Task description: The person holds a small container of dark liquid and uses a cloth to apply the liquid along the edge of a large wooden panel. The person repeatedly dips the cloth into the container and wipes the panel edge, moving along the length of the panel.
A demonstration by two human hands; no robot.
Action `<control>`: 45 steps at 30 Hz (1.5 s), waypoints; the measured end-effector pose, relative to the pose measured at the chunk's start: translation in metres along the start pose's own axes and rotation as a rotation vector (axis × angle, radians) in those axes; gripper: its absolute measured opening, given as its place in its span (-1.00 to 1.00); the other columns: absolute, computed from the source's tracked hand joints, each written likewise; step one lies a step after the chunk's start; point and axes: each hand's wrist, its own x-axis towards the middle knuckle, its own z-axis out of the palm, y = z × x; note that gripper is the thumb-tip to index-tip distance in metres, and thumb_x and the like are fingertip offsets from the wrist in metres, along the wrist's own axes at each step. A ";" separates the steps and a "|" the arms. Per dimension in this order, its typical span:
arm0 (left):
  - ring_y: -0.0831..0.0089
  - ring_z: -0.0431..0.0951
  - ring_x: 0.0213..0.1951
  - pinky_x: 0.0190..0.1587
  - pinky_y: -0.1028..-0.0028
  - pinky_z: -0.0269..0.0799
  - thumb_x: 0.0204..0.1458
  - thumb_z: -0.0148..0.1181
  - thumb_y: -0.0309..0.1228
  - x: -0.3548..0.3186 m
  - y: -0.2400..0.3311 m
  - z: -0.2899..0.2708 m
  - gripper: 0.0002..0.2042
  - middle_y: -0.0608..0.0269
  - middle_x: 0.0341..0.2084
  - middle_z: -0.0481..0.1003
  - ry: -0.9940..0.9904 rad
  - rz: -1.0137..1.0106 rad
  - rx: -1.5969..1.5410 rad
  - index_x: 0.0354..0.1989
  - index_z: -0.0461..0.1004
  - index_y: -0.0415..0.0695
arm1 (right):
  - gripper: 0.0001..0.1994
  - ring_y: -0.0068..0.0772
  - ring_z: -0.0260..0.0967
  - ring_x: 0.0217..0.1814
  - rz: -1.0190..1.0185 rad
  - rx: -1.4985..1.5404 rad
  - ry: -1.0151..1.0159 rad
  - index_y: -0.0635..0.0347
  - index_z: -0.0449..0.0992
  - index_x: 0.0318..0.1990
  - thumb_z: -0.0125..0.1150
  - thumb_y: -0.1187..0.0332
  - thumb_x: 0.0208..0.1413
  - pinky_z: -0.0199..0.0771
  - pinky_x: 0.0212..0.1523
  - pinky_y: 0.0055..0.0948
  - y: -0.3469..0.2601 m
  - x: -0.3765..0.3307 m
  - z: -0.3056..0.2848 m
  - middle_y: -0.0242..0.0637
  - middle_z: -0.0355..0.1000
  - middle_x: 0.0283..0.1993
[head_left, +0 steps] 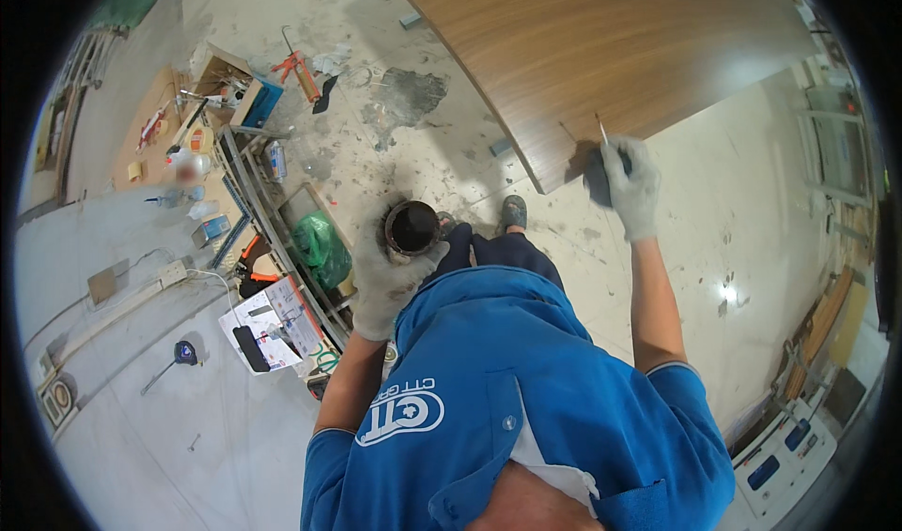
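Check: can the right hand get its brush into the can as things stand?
Probably yes. The right hand holds a brush at the wood panel's edge; the left hand holds the can open-topped, nothing between them but the person's knees below.

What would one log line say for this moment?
left hand: holds dark can | right hand: holds thin brush at wood panel edge | person standing

Both gloved hands point(387, 282) point(631, 185) raised, fingers curled
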 end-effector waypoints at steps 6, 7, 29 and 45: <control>0.33 0.60 0.07 0.19 0.35 0.53 -0.22 0.61 -0.61 -0.006 0.011 0.018 -0.25 0.06 0.02 0.56 0.011 0.036 0.100 0.23 0.37 -0.31 | -0.90 -0.10 0.56 -0.19 -0.600 0.093 -0.135 0.13 0.62 -0.22 0.32 0.36 0.15 0.60 -0.16 -0.22 -0.043 0.010 0.088 -0.20 0.57 -0.25; 0.32 0.60 0.07 0.19 0.35 0.53 -0.22 0.61 -0.61 -0.010 0.012 0.022 -0.25 0.06 0.02 0.55 0.021 0.045 0.132 0.23 0.37 -0.31 | -0.89 -0.12 0.56 -0.19 -0.592 0.065 -0.295 0.12 0.62 -0.21 0.32 0.37 0.13 0.60 -0.18 -0.23 -0.054 -0.016 0.095 -0.20 0.57 -0.25; 0.37 0.59 0.03 0.15 0.40 0.53 -0.22 0.62 -0.59 -0.029 0.007 0.075 -0.26 0.12 -0.01 0.53 -0.015 0.071 0.158 0.22 0.39 -0.28 | -0.89 -0.07 0.56 -0.20 0.085 0.154 -0.390 0.18 0.64 -0.19 0.34 0.39 0.16 0.56 -0.15 -0.22 0.023 -0.093 0.009 -0.15 0.58 -0.23; 0.25 0.60 0.03 0.17 0.35 0.51 -0.26 0.62 -0.59 -0.032 0.001 0.079 -0.25 0.07 0.02 0.51 -0.023 0.100 0.211 0.21 0.41 -0.26 | -0.87 -0.09 0.61 -0.12 0.032 0.123 -0.399 0.18 0.68 -0.19 0.30 0.36 0.20 0.59 -0.06 -0.23 0.033 -0.094 0.013 -0.11 0.62 -0.16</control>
